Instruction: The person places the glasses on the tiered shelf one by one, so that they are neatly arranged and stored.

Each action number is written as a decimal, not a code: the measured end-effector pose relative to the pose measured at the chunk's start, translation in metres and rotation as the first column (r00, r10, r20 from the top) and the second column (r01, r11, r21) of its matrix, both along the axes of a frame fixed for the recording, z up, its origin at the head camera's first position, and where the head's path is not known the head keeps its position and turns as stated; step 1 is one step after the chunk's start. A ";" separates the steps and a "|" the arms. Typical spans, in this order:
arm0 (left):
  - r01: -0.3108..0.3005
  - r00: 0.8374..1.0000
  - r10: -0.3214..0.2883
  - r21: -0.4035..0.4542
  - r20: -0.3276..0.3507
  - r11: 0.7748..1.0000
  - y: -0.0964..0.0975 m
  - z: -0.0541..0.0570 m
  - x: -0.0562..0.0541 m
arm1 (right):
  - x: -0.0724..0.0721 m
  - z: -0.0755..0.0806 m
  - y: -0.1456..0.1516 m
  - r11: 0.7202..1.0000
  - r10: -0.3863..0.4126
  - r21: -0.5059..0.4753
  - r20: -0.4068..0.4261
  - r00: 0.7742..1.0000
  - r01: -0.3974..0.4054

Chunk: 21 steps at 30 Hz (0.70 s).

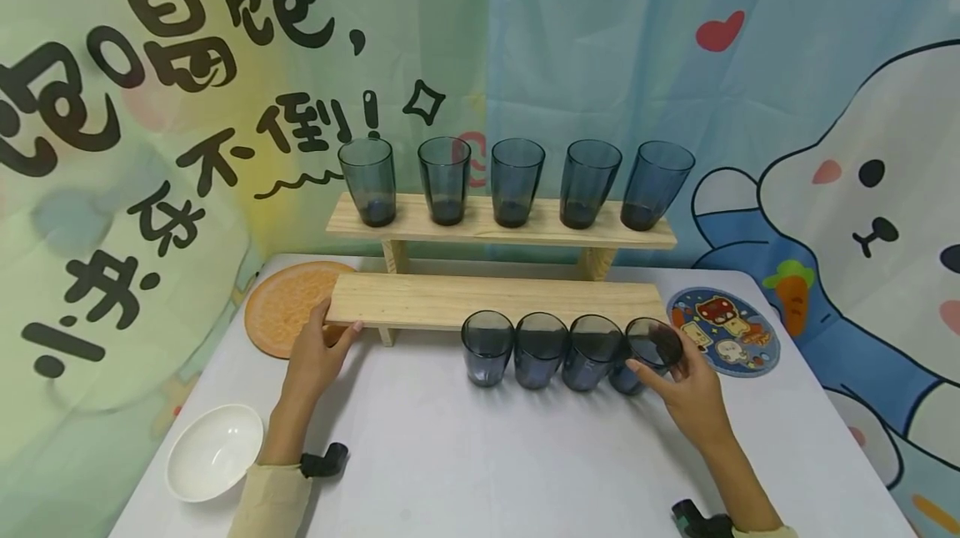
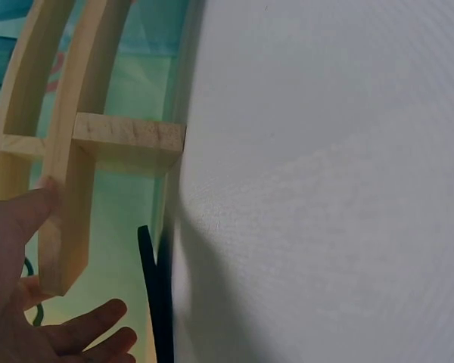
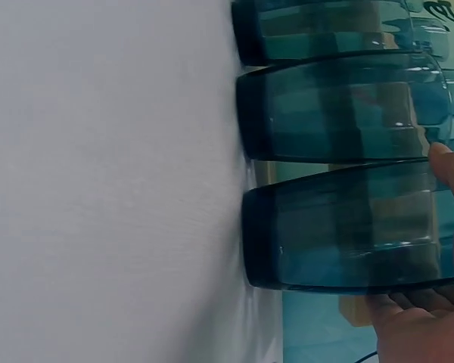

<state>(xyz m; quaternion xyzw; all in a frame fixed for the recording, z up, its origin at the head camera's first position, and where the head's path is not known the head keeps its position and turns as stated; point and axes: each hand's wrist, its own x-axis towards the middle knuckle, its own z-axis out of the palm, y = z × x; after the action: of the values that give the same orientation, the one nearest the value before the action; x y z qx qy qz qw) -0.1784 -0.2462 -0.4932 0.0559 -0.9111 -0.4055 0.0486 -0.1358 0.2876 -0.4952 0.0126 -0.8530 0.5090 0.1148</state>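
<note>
My right hand (image 1: 693, 392) holds the rightmost dark blue tinted glass (image 1: 654, 346) of a front row, thumb on its near side and fingers round its right. Several like it stand upright to its left, beginning with a glass (image 1: 487, 348) before the wooden shelf's lower board (image 1: 495, 298). In the right wrist view, the held glass (image 3: 348, 231) has its base at the white tabletop. At the board's left end, my left hand (image 1: 318, 359) pinches the wood; the left wrist view shows the thumb (image 2: 32, 208) against the board, other fingers spread below.
The upper board (image 1: 480, 229) carries several matching glasses, including a middle glass (image 1: 517, 182). An orange round mat (image 1: 292, 304) lies left of the shelf, a blue patterned mat (image 1: 723, 334) right. A white bowl (image 1: 216, 452) stands at the table's left front; a printed curtain (image 1: 585, 46) hangs behind.
</note>
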 end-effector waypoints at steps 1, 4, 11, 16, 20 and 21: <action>0.000 1.000 0.000 0.003 0.001 1.000 0.000 0.000 0.000 | 0.000 0.001 0.001 1.000 0.002 -0.003 0.007 1.000 -0.002; 0.001 1.000 -0.001 0.007 0.004 1.000 0.000 0.000 0.001 | 0.001 0.007 0.002 1.000 0.007 -0.009 0.032 0.999 -0.007; -0.010 1.000 0.010 -0.003 0.005 1.000 0.001 0.002 0.002 | 0.001 0.046 0.008 1.000 0.000 0.027 0.056 0.998 -0.001; -0.005 1.000 0.005 0.002 0.004 1.000 0.001 0.002 0.003 | -0.008 0.072 0.016 0.998 -0.032 0.056 -0.016 0.999 0.032; -0.006 1.000 0.006 0.002 -0.007 1.000 0.001 0.001 0.002 | -0.020 0.083 0.020 0.993 -0.067 0.089 -0.083 0.994 0.074; -0.007 1.000 0.007 0.000 -0.010 1.000 0.001 0.001 0.001 | -0.023 0.085 0.020 0.992 -0.076 0.092 -0.087 0.993 0.084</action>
<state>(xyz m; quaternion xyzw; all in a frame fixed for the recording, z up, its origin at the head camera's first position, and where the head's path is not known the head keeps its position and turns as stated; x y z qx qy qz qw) -0.1770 -0.2450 -0.4923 0.0571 -0.9106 -0.4058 0.0544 -0.1587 0.3077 -0.4097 0.0052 -0.8706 0.4616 0.1700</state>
